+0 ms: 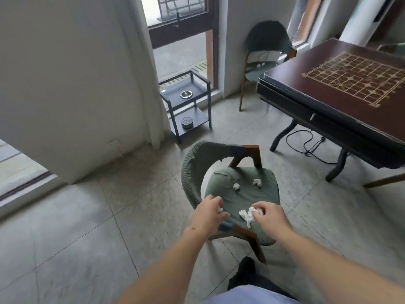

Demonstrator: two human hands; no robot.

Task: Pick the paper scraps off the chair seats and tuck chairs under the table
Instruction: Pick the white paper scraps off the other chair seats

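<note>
A green cushioned chair (252, 194) stands on the floor in front of me, away from the dark table (341, 88) at the right. Two white paper scraps lie mid-seat, one (236, 186) on the left and one (257, 182) on the right. My left hand (208, 212) is over the seat's near left edge with a small scrap (220, 209) pinched in its curled fingers. My right hand (270, 215) pinches a larger crumpled scrap (247, 215) at the near edge. A second green chair (260, 69) stands at the far side with white scraps (262, 64) on its seat.
A small black two-shelf side table (186, 102) with an ashtray stands by the window. A white curtain (151, 84) hangs left of it. A black cable (306, 145) trails on the tiled floor under the table. My shoe (246, 268) is near the chair's front leg.
</note>
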